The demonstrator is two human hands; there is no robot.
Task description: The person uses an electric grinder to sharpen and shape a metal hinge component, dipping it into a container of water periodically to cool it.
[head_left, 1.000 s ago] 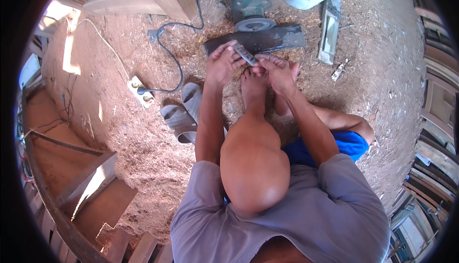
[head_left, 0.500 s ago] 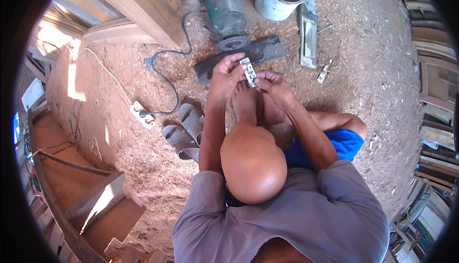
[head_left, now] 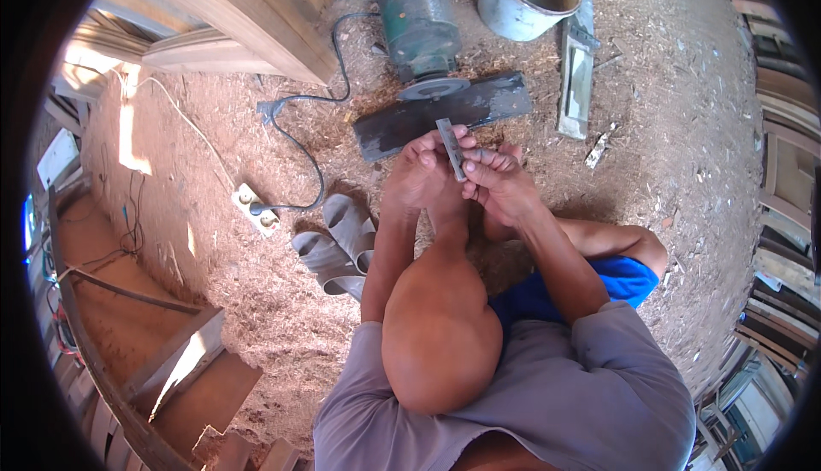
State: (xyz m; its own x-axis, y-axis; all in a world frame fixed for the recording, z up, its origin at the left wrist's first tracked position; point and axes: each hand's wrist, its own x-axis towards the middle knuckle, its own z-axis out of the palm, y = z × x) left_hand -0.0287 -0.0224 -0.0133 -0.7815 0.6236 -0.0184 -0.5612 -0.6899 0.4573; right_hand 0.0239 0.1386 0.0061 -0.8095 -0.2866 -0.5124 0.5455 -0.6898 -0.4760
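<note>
Between my two hands is a short, narrow metal blade [head_left: 450, 149], a flat strip like a planer blade, tilted with its thin side showing. My left hand [head_left: 412, 173] is closed on its left side, the fingers curled behind it. At its lower end my right hand [head_left: 506, 187] pinches it between thumb and fingers. Just beyond my hands lies a dark, wet-looking board [head_left: 389, 135]. Over the board sits the flat round wheel [head_left: 434, 88] of a green electric grinder [head_left: 419, 33].
A white bucket of murky liquid [head_left: 526, 5] stands right of the grinder, beside a long metal bar [head_left: 576, 86]. The grinder's black cord runs to a white socket strip [head_left: 255, 208]. Grey sandals [head_left: 346, 236] lie by my left arm. Wood shavings cover the ground [head_left: 667, 112]; wooden frames [head_left: 787, 163] line the right.
The blade has turned from its slotted face toward its thin side. Both hands have come slightly nearer to me, and the view has shifted, with my raised knee lower in it.
</note>
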